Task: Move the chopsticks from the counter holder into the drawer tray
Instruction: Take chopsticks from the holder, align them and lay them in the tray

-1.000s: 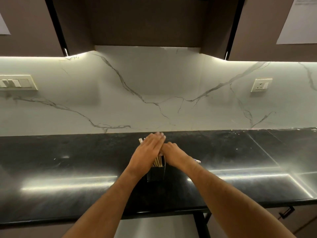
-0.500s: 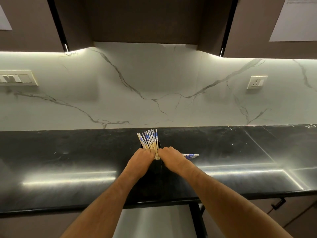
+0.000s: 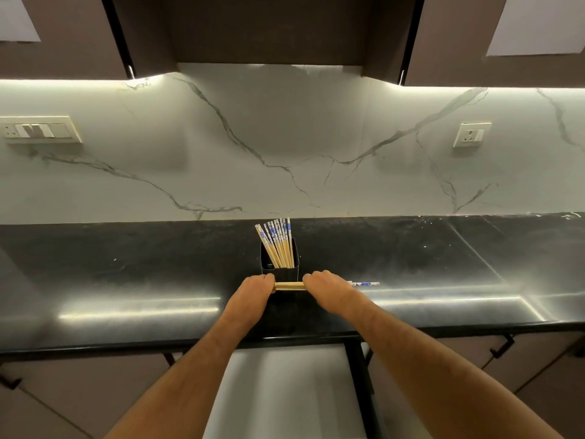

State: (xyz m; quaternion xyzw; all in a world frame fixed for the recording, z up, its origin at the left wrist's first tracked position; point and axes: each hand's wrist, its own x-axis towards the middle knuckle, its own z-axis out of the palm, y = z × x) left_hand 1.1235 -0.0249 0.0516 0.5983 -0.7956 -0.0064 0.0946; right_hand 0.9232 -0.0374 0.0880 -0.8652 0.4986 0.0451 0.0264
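Both my hands have drawn a bundle of chopsticks [image 3: 289, 285] out sideways: left hand [image 3: 256, 288] and right hand [image 3: 323, 285] grip it. Light, stiff, slippery; hold mid-shaft.

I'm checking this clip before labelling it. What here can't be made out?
Head view only:
- Count of chopsticks in the held bundle: left hand and right hand cover most of it.
- Lower ends of the chopsticks in the holder: hidden by its walls.
- Drawer tray: cut off by the bottom edge.
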